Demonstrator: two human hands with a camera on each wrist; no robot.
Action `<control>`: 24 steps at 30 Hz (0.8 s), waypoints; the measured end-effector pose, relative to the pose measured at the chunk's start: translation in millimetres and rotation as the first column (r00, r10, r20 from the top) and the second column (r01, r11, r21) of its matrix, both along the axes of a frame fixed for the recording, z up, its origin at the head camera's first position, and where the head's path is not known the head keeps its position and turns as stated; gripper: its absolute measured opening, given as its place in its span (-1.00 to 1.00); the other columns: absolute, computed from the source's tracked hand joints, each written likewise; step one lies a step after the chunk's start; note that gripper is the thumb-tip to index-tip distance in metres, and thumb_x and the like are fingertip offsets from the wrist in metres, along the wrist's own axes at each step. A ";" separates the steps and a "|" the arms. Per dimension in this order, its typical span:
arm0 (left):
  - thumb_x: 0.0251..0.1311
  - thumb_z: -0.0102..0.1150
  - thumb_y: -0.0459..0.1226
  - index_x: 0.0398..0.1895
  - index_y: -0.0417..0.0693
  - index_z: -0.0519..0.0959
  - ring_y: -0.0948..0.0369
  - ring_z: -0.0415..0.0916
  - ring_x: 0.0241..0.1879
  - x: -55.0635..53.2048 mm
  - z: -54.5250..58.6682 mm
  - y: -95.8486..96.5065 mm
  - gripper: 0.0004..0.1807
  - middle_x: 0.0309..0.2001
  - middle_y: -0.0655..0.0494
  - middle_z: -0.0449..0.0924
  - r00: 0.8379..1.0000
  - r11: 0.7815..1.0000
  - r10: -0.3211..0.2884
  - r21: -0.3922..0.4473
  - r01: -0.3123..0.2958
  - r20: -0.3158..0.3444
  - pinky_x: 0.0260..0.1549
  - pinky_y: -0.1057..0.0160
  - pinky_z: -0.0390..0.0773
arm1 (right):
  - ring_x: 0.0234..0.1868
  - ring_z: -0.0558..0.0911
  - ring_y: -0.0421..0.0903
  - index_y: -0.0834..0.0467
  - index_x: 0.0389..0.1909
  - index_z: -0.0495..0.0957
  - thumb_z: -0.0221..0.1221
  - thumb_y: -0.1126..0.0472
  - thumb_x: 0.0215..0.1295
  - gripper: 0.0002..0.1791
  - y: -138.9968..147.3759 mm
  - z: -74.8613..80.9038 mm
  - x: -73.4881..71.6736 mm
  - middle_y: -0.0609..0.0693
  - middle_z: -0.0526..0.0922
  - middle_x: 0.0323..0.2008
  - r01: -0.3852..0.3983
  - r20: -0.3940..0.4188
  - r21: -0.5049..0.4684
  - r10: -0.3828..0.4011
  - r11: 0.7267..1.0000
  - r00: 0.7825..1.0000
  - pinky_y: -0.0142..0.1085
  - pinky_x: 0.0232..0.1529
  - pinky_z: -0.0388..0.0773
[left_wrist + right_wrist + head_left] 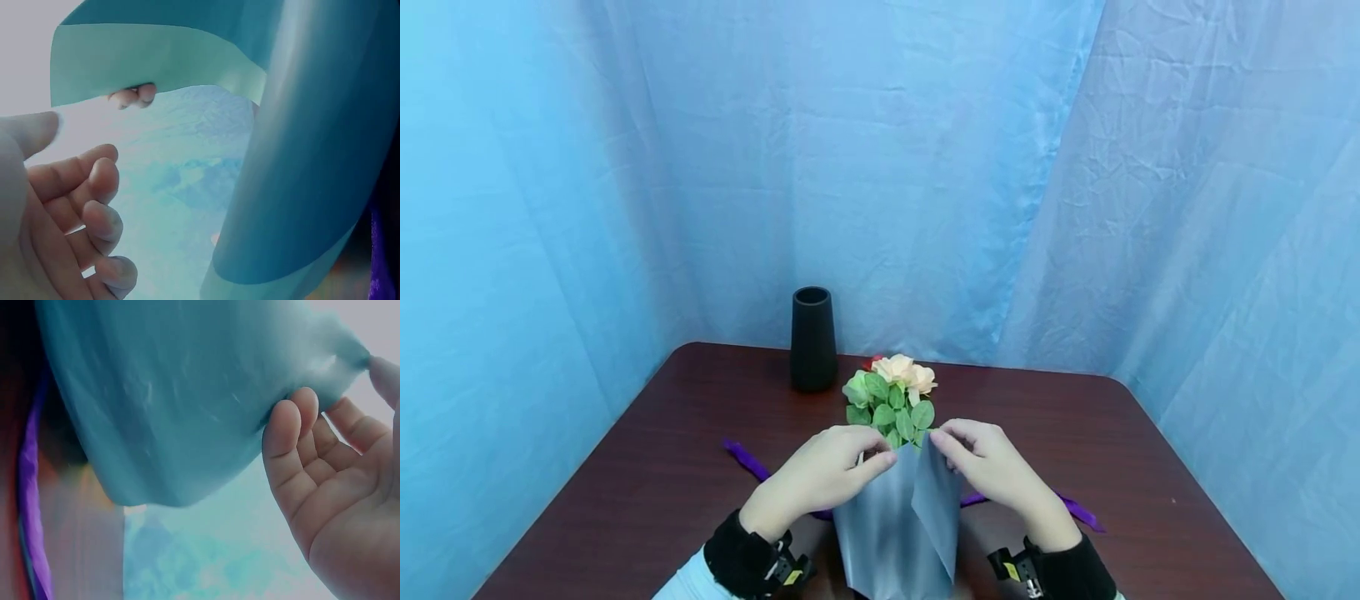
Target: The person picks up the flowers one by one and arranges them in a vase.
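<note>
A bouquet [889, 400] of cream, pale green and red flowers with green leaves stands in front of me, its lower part hidden behind blue-grey wrapping paper [880, 525]. My right hand [996, 467] pinches the paper's upper right edge between thumb and fingers; in the right wrist view the paper [169, 419] hangs down from that grip. My left hand [831, 467] is at the upper left side of the paper. In the left wrist view its fingers [103, 222] are loosely bent, with a gap to the thumb and nothing between them.
A purple ribbon [747, 460] lies across the dark brown table [1150, 492], passing behind the paper and showing again on the right. At the back left stands a tall black vase [813, 346]. Light blue curtains [895, 167] surround the table's back and sides.
</note>
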State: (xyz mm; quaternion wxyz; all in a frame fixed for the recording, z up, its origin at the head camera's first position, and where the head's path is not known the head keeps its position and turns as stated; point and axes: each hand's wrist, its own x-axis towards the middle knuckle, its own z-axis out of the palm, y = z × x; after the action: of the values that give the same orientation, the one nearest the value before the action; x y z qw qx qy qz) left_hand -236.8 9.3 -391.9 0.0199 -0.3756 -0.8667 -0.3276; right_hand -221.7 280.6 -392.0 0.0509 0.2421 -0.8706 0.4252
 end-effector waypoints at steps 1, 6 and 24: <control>0.49 0.09 0.04 -0.19 0.22 0.68 0.35 0.48 -0.39 0.4 -0.2 0.6 -0.77 -0.43 0.44 0.49 1.000 1.000 0.000 -0.015 0.000 0.002 -0.38 0.32 0.50 | -0.52 0.57 -0.06 0.02 -0.46 0.56 0.02 -0.01 0.62 -0.61 2.7 1.4 0.6 -0.05 0.57 -0.55 0.013 -0.007 -0.007 -0.013 1.000 1.000 -0.25 -0.44 0.56; 0.40 0.22 0.02 -0.15 0.21 0.68 0.37 0.45 -0.37 1.8 -1.1 3.7 -0.82 -0.38 0.45 0.47 1.000 0.997 -0.010 -0.077 0.009 -0.005 -0.37 0.34 0.50 | -0.49 0.61 0.02 0.01 -0.50 0.63 -0.10 0.01 0.67 -0.49 20.3 9.6 4.5 -0.03 0.61 -0.57 0.081 0.008 -0.018 -0.081 0.997 0.997 -0.24 -0.38 0.59; 0.39 0.26 -0.03 -0.11 0.14 0.68 0.36 0.53 -0.19 11.2 -7.1 16.7 -0.82 -0.21 0.34 0.57 0.993 0.975 -0.114 -0.189 0.113 0.006 -0.17 0.35 0.54 | -0.54 0.59 -0.03 0.15 -0.52 0.61 -0.04 -0.20 0.59 -0.39 91.0 17.7 16.8 0.06 0.55 -0.62 0.069 0.302 0.193 -0.126 0.979 0.945 -0.20 -0.42 0.57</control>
State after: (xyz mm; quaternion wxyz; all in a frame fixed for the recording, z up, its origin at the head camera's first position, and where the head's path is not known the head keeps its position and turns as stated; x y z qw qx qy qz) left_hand -225.7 25.9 -399.1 -0.0324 -0.4256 -0.8709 -0.2435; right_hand -204.9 371.6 -374.4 -0.0887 0.1319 -0.9134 0.3746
